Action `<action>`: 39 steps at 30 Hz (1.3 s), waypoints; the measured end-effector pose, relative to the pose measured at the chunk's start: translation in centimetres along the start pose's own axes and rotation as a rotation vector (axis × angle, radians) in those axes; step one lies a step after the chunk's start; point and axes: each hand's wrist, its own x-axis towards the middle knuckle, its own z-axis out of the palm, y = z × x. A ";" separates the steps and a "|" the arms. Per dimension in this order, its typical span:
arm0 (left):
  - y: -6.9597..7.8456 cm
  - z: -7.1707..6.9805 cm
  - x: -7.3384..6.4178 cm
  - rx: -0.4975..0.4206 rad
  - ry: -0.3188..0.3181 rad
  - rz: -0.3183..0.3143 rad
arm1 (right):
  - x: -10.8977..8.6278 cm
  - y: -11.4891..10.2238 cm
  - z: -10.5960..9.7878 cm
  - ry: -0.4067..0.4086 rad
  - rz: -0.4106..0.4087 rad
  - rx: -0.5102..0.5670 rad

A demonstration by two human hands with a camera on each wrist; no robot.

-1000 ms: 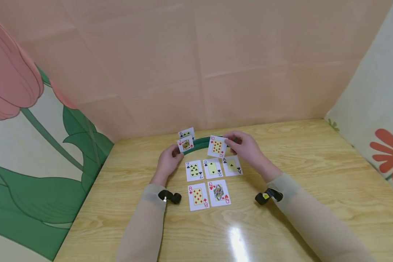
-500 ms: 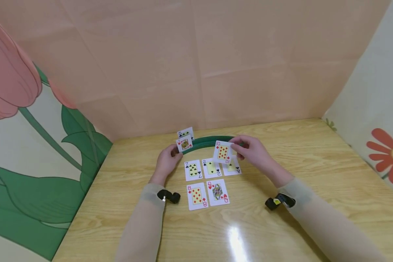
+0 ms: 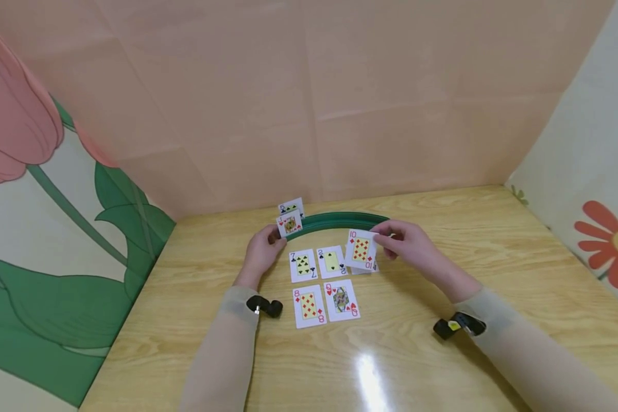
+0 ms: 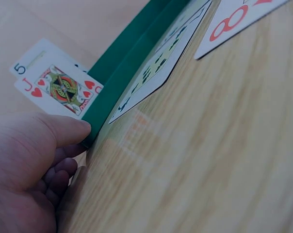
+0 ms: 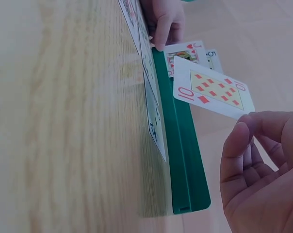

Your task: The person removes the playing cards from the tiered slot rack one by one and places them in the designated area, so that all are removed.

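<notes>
My right hand (image 3: 409,246) pinches the ten of diamonds (image 3: 361,250) by its right edge between thumb and fingers. That card is held above the ace (image 3: 363,271), hiding most of it. A curved green card holder (image 3: 340,219) lies at the back of the table. My left hand (image 3: 263,253) grips the holder's left end, its thumb (image 4: 71,130) on the front face. Standing in the holder at that end are the jack of hearts (image 4: 64,90) and, behind it, a black five (image 4: 27,60). The holder's right part carries no cards in the right wrist view.
Face up on the wooden table (image 3: 211,355) lie the seven of clubs (image 3: 303,265) and a black two (image 3: 331,262) in one row. Nearer are the eight of diamonds (image 3: 309,306) and queen of hearts (image 3: 341,300). A pink-covered wall (image 3: 314,114) rises behind the holder.
My right hand has moved right and toward me with the ten of diamonds, from in front of the holder to over the ace. My left hand keeps its hold on the holder.
</notes>
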 end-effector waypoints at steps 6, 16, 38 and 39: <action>0.0 0.0 0.1 0.004 -0.001 -0.001 | -0.7 0.0 -0.7 -0.054 0.023 0.006; 0.3 -0.1 0.1 -0.001 -0.001 0.004 | -1.7 0.1 -1.5 -0.168 0.021 -0.011; 0.0 0.0 0.1 0.000 -0.004 0.015 | -1.8 1.2 -1.7 -0.399 0.066 -0.030; 0.0 0.0 0.1 -0.002 -0.005 0.016 | -1.8 1.2 -1.6 -0.400 0.065 -0.037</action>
